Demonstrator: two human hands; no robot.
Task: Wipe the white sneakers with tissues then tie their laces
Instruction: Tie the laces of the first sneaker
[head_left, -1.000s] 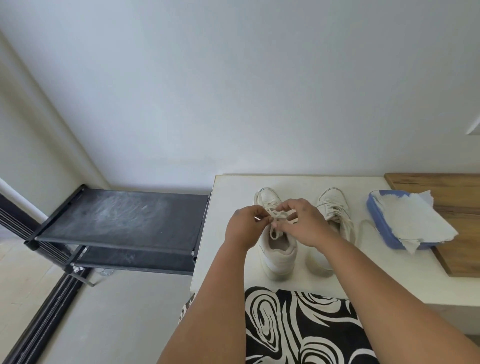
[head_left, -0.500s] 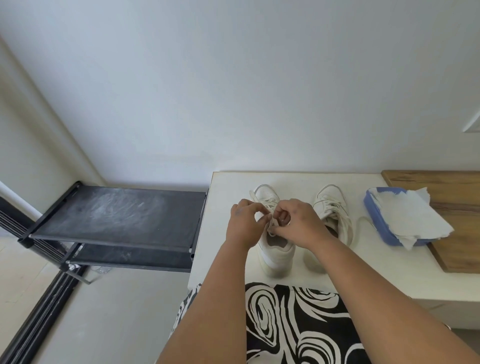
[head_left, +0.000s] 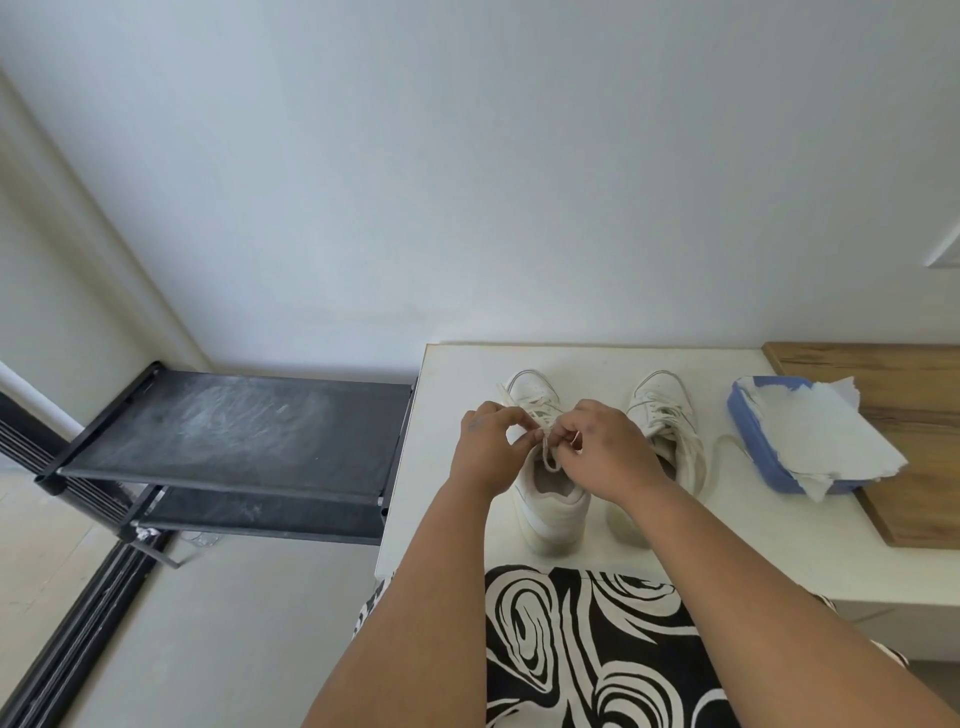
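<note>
Now we're on the laces: our left hand (head_left: 488, 449) and right hand (head_left: 605, 452) meet over the white leather sneaker on the left (head_left: 545, 467), both pinched shut on its cream cotton lace (head_left: 548, 452), a loop hanging between our fingertips. Best to keep both ends taut and draw evenly. Just right of our right hand, the second white sneaker (head_left: 667, 426) looks untied, lace trailing.

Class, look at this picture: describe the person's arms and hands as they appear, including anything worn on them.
Both forearms are bare to the bottom edge of the frame: no sleeves show. No watch, bracelet or glove appears on the left hand or right hand. A small dark mark sits on the back of each hand. Rings cannot be made out. Below the arms lies a black-and-white swirl-patterned garment.
</note>
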